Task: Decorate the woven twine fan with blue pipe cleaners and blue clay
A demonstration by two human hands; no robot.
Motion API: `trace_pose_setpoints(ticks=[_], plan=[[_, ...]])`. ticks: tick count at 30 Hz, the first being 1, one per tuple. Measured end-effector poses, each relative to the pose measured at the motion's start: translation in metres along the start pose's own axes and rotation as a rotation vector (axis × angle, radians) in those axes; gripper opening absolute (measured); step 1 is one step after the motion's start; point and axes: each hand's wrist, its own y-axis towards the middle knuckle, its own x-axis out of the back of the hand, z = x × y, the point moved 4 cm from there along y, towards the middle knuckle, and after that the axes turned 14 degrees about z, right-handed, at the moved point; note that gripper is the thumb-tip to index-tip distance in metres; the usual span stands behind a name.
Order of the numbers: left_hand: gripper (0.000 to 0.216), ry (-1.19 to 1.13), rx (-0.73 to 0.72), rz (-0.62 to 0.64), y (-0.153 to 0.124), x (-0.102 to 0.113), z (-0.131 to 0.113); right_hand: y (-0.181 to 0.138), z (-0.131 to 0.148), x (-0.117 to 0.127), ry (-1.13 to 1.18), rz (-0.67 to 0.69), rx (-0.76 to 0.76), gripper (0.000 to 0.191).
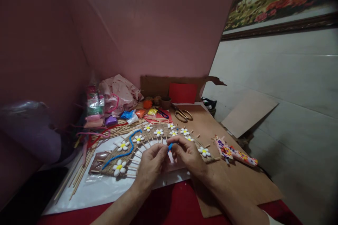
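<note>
A small lump of blue modelling clay [170, 146] is pinched between the fingertips of my left hand [152, 163] and my right hand [189, 154]. Both hands are closed and meet just above the inner curve of a fan-shaped twine weaving [109, 164] on wooden sticks. White clay flowers [119, 168] with yellow centres dot the twine. Along the weaving's left part runs a wavy blue clay strand [118, 155]. My hands and forearms hide some of the weaving's inner edge and right part.
Gold-handled scissors [182, 114] lie behind the weaving. A flower-patterned glue gun [235, 153] rests on the brown board [237, 182] at right. Bags of coloured clay [128, 115], loose sticks [83, 168] and pink cloth [120, 91] crowd the left and back. Pink panels [148, 24] stand behind.
</note>
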Motion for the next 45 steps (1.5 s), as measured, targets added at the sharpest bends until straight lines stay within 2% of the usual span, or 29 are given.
trace_pose_setpoints(ticks=[4, 6, 8, 11, 14, 16, 20, 26, 29, 32, 35, 38, 41, 45], plan=[[0.042, -0.01, 0.004, 0.011, 0.002, 0.001, 0.001, -0.002, 0.008, -0.002, -0.263, -0.017, 0.131, 0.013], [0.043, -0.04, 0.014, -0.012, 0.002, 0.002, 0.001, -0.003, 0.008, 0.0, -0.338, -0.074, 0.121, 0.011], [0.042, -0.091, 0.03, -0.062, 0.002, 0.005, 0.0, -0.002, 0.005, 0.004, -0.272, -0.14, 0.081, 0.013], [0.04, -0.174, 0.017, -0.116, 0.001, 0.008, -0.004, -0.001, 0.004, 0.016, -0.032, -0.273, 0.081, 0.015], [0.041, -0.21, -0.023, -0.102, 0.001, 0.007, -0.008, -0.002, 0.006, 0.029, 0.11, -0.43, 0.141, 0.018], [0.038, -0.209, -0.006, -0.08, 0.002, 0.005, -0.009, -0.003, 0.006, 0.033, 0.135, -0.477, 0.152, 0.021], [0.039, -0.208, 0.044, -0.068, 0.003, 0.003, -0.007, -0.004, 0.002, 0.03, 0.098, -0.436, 0.11, 0.024], [0.032, -0.128, -0.012, -0.011, 0.0, -0.001, -0.008, -0.005, 0.003, 0.03, 0.198, -0.461, 0.133, 0.021], [0.035, -0.151, -0.066, 0.01, -0.002, -0.003, -0.011, -0.005, 0.003, 0.032, 0.233, -0.465, 0.134, 0.023], [0.035, -0.176, -0.036, 0.039, -0.002, -0.005, -0.011, -0.006, 0.001, 0.035, 0.209, -0.489, 0.123, 0.024], [0.031, -0.159, 0.004, 0.017, -0.001, -0.004, -0.01, -0.008, -0.001, 0.036, 0.178, -0.508, 0.135, 0.025], [0.033, -0.133, -0.029, -0.019, 0.0, -0.002, -0.01, -0.008, 0.0, 0.036, 0.147, -0.494, 0.167, 0.026], [0.026, -0.095, -0.027, -0.007, -0.001, -0.002, -0.01, -0.007, 0.002, 0.035, 0.121, -0.496, 0.172, 0.028], [0.036, -0.137, -0.034, 0.021, -0.003, -0.004, -0.012, -0.006, 0.003, 0.038, 0.142, -0.561, 0.182, 0.025]])
